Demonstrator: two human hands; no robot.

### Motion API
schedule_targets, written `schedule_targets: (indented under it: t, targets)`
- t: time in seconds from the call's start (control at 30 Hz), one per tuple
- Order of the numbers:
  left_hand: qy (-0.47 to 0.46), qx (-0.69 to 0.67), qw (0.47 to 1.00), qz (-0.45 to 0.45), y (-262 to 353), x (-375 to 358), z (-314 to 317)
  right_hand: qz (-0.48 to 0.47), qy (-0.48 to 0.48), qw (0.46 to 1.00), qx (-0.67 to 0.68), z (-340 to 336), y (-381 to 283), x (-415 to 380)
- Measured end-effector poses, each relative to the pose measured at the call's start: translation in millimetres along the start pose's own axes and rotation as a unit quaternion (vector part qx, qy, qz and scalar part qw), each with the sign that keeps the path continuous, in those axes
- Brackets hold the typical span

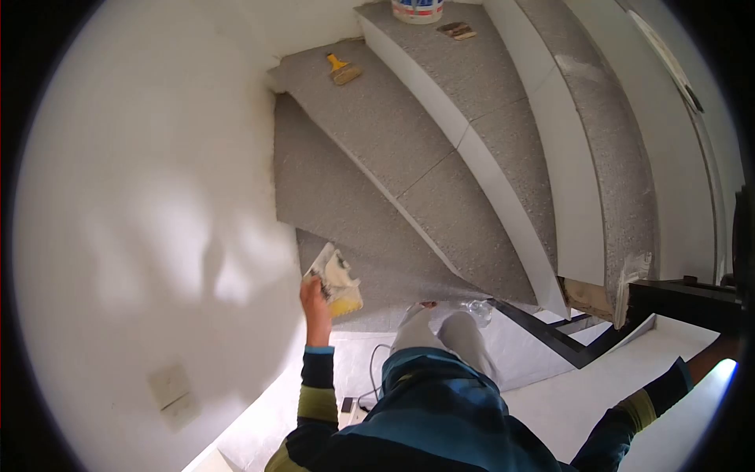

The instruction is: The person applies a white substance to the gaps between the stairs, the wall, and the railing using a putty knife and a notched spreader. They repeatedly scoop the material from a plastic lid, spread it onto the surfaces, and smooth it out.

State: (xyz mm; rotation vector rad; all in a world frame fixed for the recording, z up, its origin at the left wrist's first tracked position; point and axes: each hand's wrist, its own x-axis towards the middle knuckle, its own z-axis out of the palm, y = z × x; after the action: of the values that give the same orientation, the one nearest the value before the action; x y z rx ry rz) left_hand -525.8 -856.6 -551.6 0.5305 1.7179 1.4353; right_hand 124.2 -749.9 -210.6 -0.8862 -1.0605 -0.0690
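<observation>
My left hand point(314, 303) is closed around a flat, plaster-smeared hand tool point(334, 275), off-white with a yellow lower edge and dark marks near my fingers. Its exact kind does not show. The tool is held up beside the white wall point(181, 259), over the lower grey stair treads. Far to the right, my right arm reaches out to the black metal railing point(684, 303). Only a dark part of my right hand point(717, 350) shows by the railing, with its fingers hidden at the edge of the view.
Curved grey stairs point(425, 134) with white risers climb ahead. A yellow-handled brush point(344, 71) lies on one tread. Higher up sit a white bucket point(418, 11) and a flat brown-and-white piece point(457, 31). A clear plastic object point(478, 311) is near my legs, and a cable point(373, 370) lies below.
</observation>
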Motion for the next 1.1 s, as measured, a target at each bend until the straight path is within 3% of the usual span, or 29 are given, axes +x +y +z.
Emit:
schedule_targets:
  t: [0.2, 0.3, 0.4, 0.43, 0.5, 0.7, 0.77, 0.9, 1.03, 1.1]
  targets:
    - [-0.022, -0.009, 1.000, -0.016, -3, 12, 0, -0.075, 0.053, 0.991, -0.093, -52, 18, 12]
    - [-0.029, 0.013, 0.999, 0.016, -5, 16, -13, -0.133, 0.081, 0.980, -0.126, -90, 27, 20]
    - [-0.028, 0.053, 0.998, -0.026, 7, 17, -24, -0.226, 0.065, 0.966, -0.112, -134, 32, 24]
    - [-0.029, 0.046, 0.998, -0.045, 20, 13, -14, -0.251, 0.161, 0.916, -0.269, -79, 14, 1]
    - [-0.013, 0.065, 0.998, 0.006, 32, 11, -1, -0.269, 0.180, 0.927, -0.190, -58, 5, -4]
    - [-0.030, 0.081, 0.996, 0.019, 59, 54, 17, -0.217, 0.190, 0.882, -0.373, -21, -22, -5]
    - [-0.039, 0.104, 0.994, 0.019, 69, 74, 25, -0.219, 0.202, 0.771, -0.563, -16, -25, -11]
    - [-0.110, 0.107, 0.987, 0.043, 104, 118, 47, -0.234, 0.216, 0.778, -0.542, -10, -20, -10]
    - [-0.142, 0.159, 0.974, 0.081, 155, 162, 45, -0.210, 0.189, 0.741, -0.610, -83, -20, -8]
    - [-0.180, 0.194, 0.958, 0.114, 190, 156, 48, -0.271, 0.099, 0.532, -0.796, -74, -18, -24]
